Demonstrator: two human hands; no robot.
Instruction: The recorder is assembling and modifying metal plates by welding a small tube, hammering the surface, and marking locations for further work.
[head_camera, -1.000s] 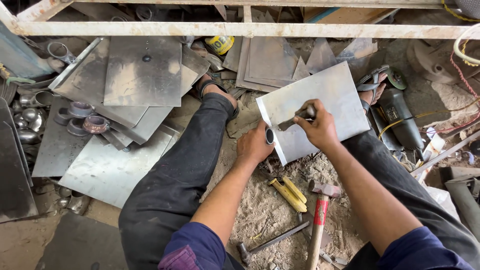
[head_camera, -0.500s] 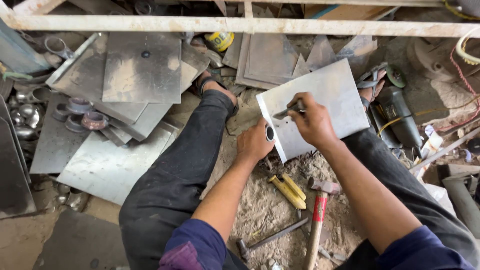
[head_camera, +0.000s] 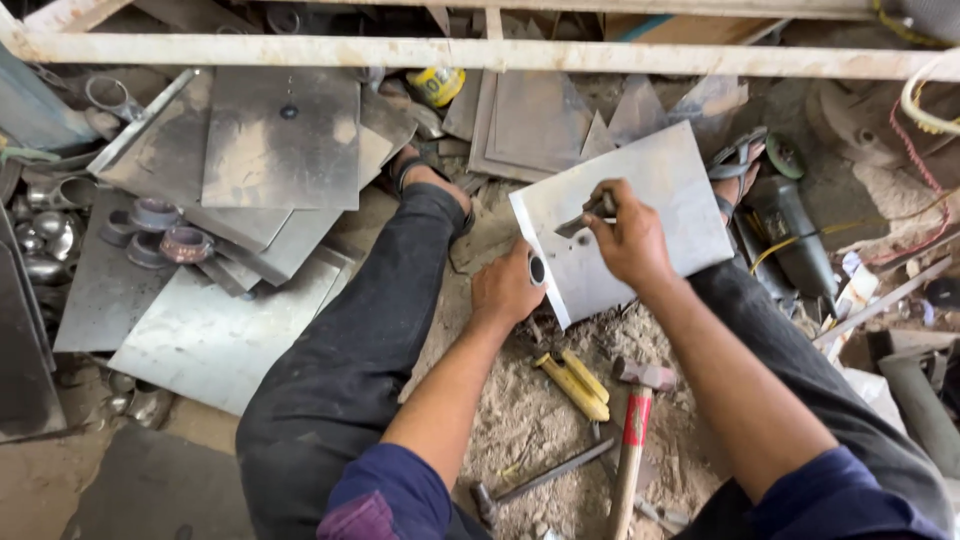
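I sit on the ground with a square grey metal sheet (head_camera: 660, 215) lying between my legs. My left hand (head_camera: 507, 290) is closed around a short black pipe piece (head_camera: 537, 269) at the sheet's near-left edge. My right hand (head_camera: 628, 240) grips a small dark metal tool (head_camera: 582, 220) and presses its tip onto the sheet near its left side.
A red-handled hammer (head_camera: 636, 430), yellow-handled pliers (head_camera: 574, 384) and a steel rod (head_camera: 555, 470) lie on the sandy ground between my knees. Stacked metal sheets (head_camera: 280, 150) and rings (head_camera: 185, 243) lie to the left. An angle grinder (head_camera: 790, 235) rests at right. A white bar (head_camera: 480, 52) crosses above.
My right hand with the tool has slid leftward across the sheet. The left hand stays on the pipe piece.
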